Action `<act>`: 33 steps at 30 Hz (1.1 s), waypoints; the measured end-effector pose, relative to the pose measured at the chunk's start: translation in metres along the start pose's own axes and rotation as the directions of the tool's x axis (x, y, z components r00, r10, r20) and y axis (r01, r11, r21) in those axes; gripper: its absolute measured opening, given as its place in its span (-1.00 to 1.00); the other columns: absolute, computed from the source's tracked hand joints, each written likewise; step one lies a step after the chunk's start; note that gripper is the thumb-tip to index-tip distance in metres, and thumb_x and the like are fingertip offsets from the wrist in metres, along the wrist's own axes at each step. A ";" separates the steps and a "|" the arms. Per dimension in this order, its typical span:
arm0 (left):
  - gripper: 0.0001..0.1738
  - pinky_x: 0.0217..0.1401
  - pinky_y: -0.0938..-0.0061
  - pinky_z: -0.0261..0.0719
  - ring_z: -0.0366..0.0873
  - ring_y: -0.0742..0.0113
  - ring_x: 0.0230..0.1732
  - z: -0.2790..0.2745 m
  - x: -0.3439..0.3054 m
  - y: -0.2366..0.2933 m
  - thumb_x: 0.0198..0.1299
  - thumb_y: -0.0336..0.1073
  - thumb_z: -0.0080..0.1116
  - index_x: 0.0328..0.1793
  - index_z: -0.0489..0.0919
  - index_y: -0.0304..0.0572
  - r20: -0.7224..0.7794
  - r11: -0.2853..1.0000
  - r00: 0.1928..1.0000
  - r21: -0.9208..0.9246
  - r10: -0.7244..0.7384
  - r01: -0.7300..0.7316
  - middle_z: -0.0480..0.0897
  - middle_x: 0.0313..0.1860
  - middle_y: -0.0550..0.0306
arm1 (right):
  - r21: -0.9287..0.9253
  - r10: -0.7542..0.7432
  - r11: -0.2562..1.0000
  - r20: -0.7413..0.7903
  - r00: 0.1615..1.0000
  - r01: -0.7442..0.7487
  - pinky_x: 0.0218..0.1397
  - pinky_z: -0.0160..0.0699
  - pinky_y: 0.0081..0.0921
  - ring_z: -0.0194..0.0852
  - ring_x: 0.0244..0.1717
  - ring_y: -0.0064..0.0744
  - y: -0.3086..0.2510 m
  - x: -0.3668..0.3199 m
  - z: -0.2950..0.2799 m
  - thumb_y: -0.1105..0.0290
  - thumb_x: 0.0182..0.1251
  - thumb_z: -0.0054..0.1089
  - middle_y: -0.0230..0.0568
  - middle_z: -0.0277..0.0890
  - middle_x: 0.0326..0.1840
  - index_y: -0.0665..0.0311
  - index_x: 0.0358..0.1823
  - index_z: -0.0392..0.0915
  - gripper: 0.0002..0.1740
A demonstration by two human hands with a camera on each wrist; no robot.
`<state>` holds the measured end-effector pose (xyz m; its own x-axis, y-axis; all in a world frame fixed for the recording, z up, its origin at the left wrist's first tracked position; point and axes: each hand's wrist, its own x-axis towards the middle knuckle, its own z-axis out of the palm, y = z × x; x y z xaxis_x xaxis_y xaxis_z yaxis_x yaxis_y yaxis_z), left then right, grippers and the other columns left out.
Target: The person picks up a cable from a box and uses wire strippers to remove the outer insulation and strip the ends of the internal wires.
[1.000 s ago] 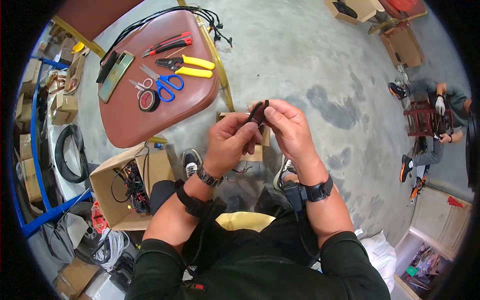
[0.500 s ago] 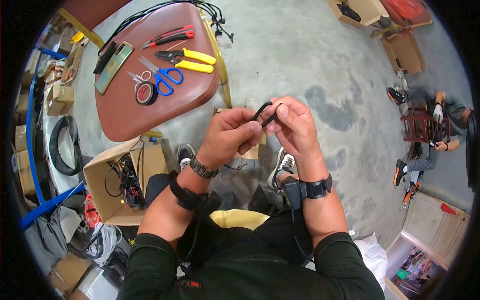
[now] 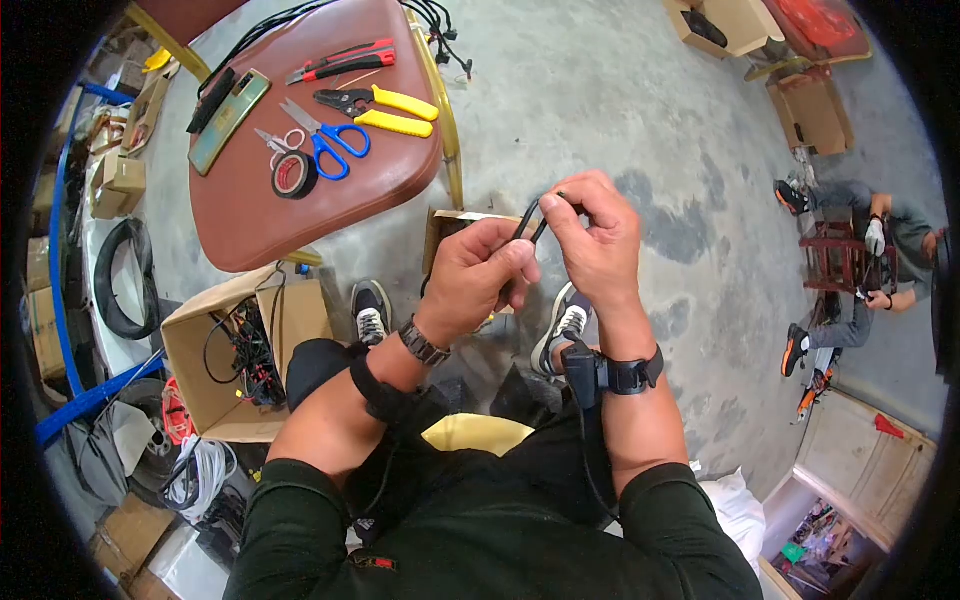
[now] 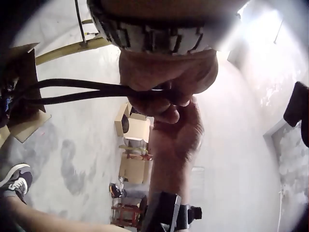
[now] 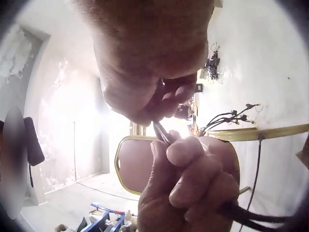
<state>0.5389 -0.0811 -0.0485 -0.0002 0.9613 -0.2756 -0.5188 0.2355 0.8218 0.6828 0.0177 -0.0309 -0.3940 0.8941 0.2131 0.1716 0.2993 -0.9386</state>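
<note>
A black cable [image 3: 527,216] spans the short gap between the two hands as two strands side by side. My left hand [image 3: 474,277] grips it between thumb and curled fingers. My right hand [image 3: 600,238], a little higher and to the right, pinches the cable near its tip, thumb against the forefinger. In the left wrist view the doubled cable [image 4: 67,84] trails from the left fist toward a cardboard box. The right wrist view shows the strands [image 5: 162,133] bridging the fingertips of both hands; the right fingers partly hide the tip.
A brown chair seat [image 3: 300,215] bears blue scissors [image 3: 335,150], yellow-handled wire strippers [image 3: 395,110], black tape [image 3: 294,175], a red cutter [image 3: 345,62] and a phone [image 3: 230,122]. A carton of cables [image 3: 190,350] stands at left. Another person [image 3: 880,240] sits at right.
The right hand has turned and shifted slightly up and right. The cable's bend between the hands now shows as two nearly parallel strands. Both hands keep hold of it.
</note>
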 end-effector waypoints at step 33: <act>-0.76 -0.67 0.65 0.37 0.43 0.60 -0.69 0.000 0.000 0.003 0.42 -0.23 0.13 -0.24 0.65 -0.23 -0.100 0.947 0.987 0.286 -0.123 0.147 0.62 -0.57 0.26 | 0.078 0.209 0.970 0.210 0.955 -0.229 -0.14 0.45 -0.55 0.44 -0.23 -0.60 0.008 -0.005 0.004 0.35 0.38 0.24 -0.38 0.58 -0.28 0.39 -0.32 0.63 -0.79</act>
<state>0.5368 -0.0807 -0.0459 -0.0215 0.9060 -0.4227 -0.2465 0.4050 0.8805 0.6830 0.0140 -0.0402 -0.5300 0.8466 -0.0494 0.1868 0.0597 -0.9806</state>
